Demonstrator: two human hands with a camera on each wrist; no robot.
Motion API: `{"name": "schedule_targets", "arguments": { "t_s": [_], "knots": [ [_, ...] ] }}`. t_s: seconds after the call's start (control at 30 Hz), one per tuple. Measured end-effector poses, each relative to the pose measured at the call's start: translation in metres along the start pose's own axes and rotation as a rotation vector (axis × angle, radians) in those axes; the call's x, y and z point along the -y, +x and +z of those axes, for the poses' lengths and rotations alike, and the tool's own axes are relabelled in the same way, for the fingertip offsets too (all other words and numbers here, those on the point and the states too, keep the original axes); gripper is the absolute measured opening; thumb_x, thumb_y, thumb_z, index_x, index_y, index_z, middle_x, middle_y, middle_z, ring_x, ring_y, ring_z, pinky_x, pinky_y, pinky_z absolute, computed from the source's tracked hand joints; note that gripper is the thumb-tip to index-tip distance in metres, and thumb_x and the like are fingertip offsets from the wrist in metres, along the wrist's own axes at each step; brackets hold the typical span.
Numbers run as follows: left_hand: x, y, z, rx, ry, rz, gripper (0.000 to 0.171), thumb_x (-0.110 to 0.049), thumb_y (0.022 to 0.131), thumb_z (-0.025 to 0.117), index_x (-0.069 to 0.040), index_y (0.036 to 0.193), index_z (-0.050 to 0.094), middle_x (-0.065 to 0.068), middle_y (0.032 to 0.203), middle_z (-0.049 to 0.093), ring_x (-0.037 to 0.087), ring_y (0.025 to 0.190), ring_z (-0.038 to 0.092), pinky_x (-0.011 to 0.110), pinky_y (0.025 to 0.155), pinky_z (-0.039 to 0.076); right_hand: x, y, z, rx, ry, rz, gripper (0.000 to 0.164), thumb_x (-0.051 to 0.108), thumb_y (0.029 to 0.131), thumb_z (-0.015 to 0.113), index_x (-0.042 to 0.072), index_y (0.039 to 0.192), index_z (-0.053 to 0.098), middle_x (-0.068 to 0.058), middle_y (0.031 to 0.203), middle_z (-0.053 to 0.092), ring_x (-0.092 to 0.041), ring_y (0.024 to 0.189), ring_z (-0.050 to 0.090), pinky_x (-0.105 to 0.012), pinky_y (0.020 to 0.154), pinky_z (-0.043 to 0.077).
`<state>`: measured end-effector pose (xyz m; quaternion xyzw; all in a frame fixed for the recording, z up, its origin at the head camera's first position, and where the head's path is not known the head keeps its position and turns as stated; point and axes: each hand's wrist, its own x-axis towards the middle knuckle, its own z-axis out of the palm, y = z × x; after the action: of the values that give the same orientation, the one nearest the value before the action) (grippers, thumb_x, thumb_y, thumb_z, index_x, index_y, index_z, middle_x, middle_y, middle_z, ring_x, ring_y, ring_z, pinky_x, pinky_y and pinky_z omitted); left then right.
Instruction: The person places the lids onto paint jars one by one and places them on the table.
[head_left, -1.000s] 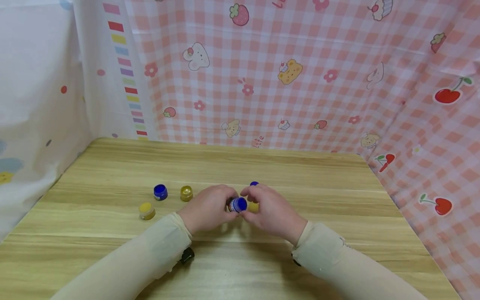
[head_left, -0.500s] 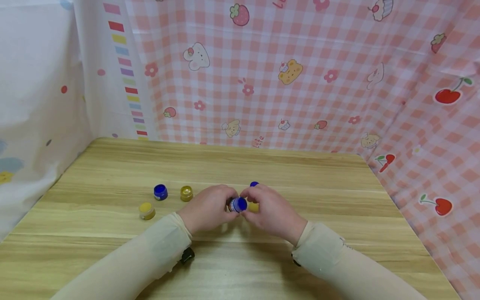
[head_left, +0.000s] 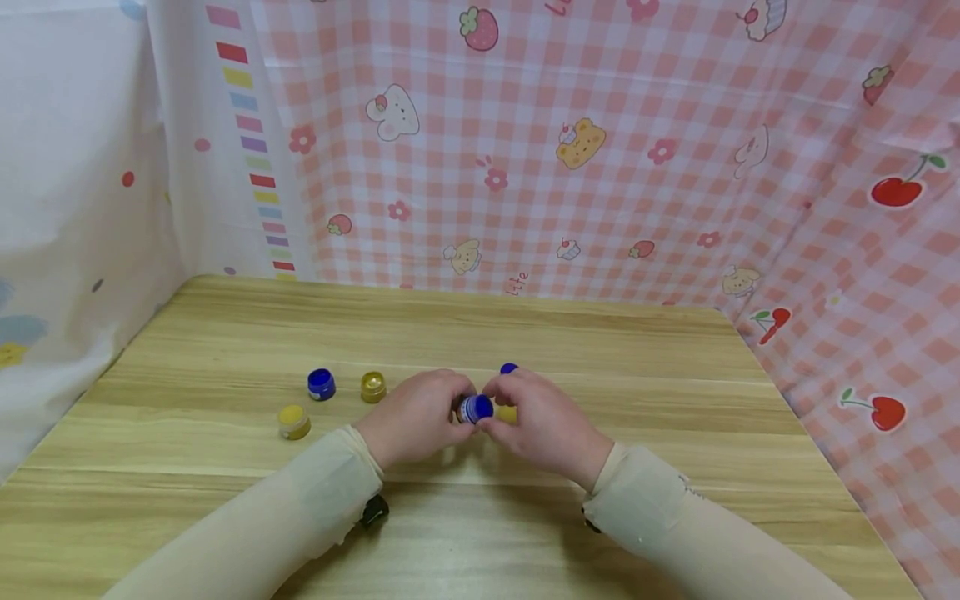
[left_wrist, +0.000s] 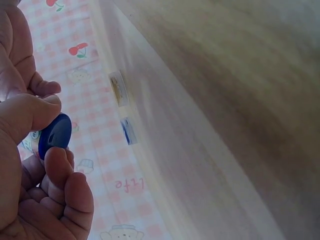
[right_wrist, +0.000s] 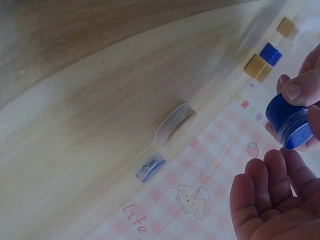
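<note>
My left hand (head_left: 420, 417) pinches a small blue paint jar (head_left: 480, 408) between thumb and fingers, holding it tilted above the table, its round end towards the right. My right hand (head_left: 543, 429) has its thumb and index finger curled at that end of the jar; its other fingers (right_wrist: 257, 190) are loosely bent in the right wrist view. Whether a lid sits on the jar cannot be told. Just behind the right hand lie a blue lid-like piece (head_left: 509, 367) and a yellowish one (head_left: 507, 414), both partly hidden in the head view.
Left of my hands stand a blue paint jar (head_left: 321, 384), a gold paint jar (head_left: 372, 387) and a yellow paint jar (head_left: 294, 422). The wooden table (head_left: 450, 533) ends at a pink checked cloth (head_left: 525, 192) behind and at the right, with white cloth (head_left: 75, 208) at the left.
Both hands and the jar stay in nearly the same place. Only the right thumb and index finger shift very slightly at the jar's end.
</note>
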<state>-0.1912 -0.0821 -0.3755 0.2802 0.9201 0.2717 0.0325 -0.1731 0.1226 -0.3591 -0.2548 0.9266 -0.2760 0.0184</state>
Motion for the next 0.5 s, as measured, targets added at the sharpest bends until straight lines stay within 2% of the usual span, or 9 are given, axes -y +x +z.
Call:
{"name": "schedule_targets", "arguments": {
  "t_s": [0.23, 0.4, 0.5],
  "knots": [
    [0.0, 0.0001, -0.0002, 0.007, -0.002, -0.008, 0.012, -0.023, 0.092, 0.08, -0.016, 0.098, 0.072, -0.006, 0.086, 0.063, 0.012, 0.078, 0.058, 0.032, 0.076, 0.051, 0.0015, -0.0004, -0.0003, -0.01, -0.008, 0.006, 0.034, 0.022, 0.091, 0.084, 0.012, 0.12, 0.07, -0.003, 0.114, 0.07, -0.027, 0.109, 0.069, -0.043, 0.093, 0.058],
    [-0.0001, -0.0008, -0.0007, -0.002, 0.005, 0.003, 0.014, -0.023, 0.091, 0.08, -0.015, 0.099, 0.073, -0.007, 0.086, 0.064, 0.011, 0.078, 0.058, 0.032, 0.076, 0.052, 0.0022, 0.0001, -0.0002, -0.005, -0.012, -0.007, 0.026, 0.022, 0.092, 0.083, 0.013, 0.114, 0.073, -0.002, 0.109, 0.069, -0.026, 0.105, 0.068, -0.042, 0.092, 0.057],
    [0.0, -0.0008, -0.0009, 0.004, 0.002, -0.003, 0.014, -0.022, 0.091, 0.08, -0.015, 0.099, 0.072, -0.007, 0.086, 0.063, 0.011, 0.077, 0.058, 0.032, 0.075, 0.051, 0.0026, -0.0002, -0.0007, -0.004, -0.02, 0.006, 0.03, 0.025, 0.092, 0.083, 0.011, 0.117, 0.072, -0.003, 0.109, 0.07, -0.026, 0.104, 0.068, -0.041, 0.09, 0.057]
  ]
}}
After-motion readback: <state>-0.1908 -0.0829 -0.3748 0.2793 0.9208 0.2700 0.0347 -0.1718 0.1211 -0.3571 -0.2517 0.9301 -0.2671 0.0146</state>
